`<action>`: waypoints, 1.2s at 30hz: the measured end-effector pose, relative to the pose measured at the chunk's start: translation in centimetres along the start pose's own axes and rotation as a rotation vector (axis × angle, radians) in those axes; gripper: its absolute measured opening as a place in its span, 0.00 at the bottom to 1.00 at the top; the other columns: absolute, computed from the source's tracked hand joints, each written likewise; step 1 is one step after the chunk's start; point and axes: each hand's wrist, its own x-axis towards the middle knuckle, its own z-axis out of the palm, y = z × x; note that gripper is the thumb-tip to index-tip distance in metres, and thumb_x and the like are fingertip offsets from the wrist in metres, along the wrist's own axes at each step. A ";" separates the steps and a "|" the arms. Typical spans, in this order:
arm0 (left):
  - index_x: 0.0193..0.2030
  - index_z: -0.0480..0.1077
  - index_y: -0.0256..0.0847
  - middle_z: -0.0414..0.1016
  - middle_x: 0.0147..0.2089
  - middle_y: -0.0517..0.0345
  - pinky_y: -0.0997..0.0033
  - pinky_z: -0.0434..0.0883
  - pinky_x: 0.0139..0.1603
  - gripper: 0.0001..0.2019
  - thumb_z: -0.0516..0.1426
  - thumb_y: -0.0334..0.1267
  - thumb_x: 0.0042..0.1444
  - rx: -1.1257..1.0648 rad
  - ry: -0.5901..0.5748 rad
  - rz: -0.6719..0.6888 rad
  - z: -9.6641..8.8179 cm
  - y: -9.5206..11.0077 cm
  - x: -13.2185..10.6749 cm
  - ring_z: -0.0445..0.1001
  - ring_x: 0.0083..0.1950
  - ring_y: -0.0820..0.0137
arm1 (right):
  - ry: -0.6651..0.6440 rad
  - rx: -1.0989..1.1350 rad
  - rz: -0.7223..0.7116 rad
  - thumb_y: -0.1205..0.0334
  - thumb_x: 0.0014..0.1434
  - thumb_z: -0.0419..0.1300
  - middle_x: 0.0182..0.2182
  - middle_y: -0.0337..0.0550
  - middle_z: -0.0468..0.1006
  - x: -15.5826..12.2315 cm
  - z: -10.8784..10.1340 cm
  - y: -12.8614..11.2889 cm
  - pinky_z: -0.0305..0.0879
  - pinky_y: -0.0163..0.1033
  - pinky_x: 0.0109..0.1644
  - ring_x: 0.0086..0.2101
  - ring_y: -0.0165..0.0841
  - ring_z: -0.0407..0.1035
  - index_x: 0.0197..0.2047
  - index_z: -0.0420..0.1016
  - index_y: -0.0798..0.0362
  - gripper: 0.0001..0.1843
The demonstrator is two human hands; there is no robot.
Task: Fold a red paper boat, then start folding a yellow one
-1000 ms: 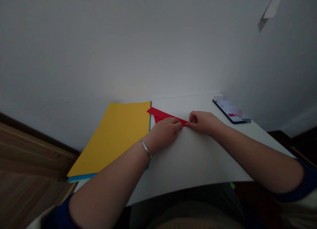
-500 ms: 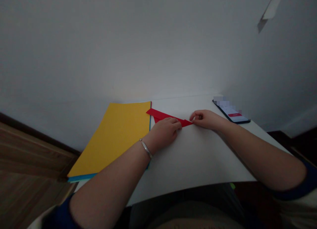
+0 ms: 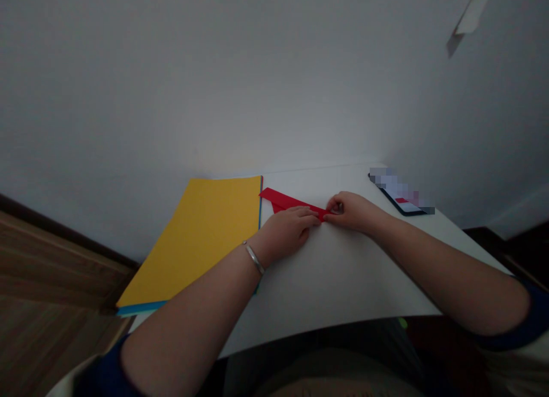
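Note:
A folded piece of red paper lies slantwise on the white table, long and narrow, with its far left tip at the edge of the yellow sheets. My left hand rests across its near side, fingers stretched over the paper and pressing it down; a silver bangle circles that wrist. At the paper's right end, my right hand pinches the pointed tip between thumb and curled fingers. The fingers hide part of that tip, and the left hand covers the lower middle of the paper.
A stack of coloured paper with a yellow sheet on top lies on the left of the white table. A phone with a lit screen lies at the right. The wall rises directly behind the table.
The red paper has shifted slightly to the right. My right hand has moved a little left, its thumb and fingers now over the paper's right tip. My left fingers reach slightly further right.

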 end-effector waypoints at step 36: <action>0.59 0.69 0.40 0.73 0.56 0.50 0.60 0.68 0.54 0.18 0.52 0.34 0.62 0.275 0.059 -0.174 -0.7 0.2 -0.4 0.71 0.53 0.62 | 0.295 1.127 0.429 0.75 0.59 0.55 0.21 0.35 0.70 1.0 -0.3 0.9 0.64 0.29 0.19 0.17 0.24 0.64 0.37 0.70 0.55 0.07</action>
